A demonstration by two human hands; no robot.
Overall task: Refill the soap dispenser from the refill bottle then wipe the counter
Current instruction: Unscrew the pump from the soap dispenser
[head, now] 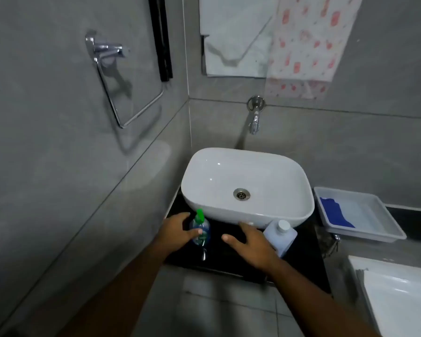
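A small clear soap dispenser (200,228) with a green pump stands on the black counter (229,263) in front of the white basin. My left hand (176,231) wraps around its left side, thumb across the front. A pale lilac refill bottle (281,235) with a white cap stands at the counter's right. My right hand (249,245) hovers between the two with fingers spread, its far edge next to the refill bottle. A blue cloth (333,212) lies in a grey tray to the right.
The white basin (246,164) fills the back of the counter under a wall tap (254,122). The grey tray (379,229) sits on a ledge at right. A white lid-like surface (399,293) is at lower right. Towels hang above; a chrome towel ring (129,93) is on the left wall.
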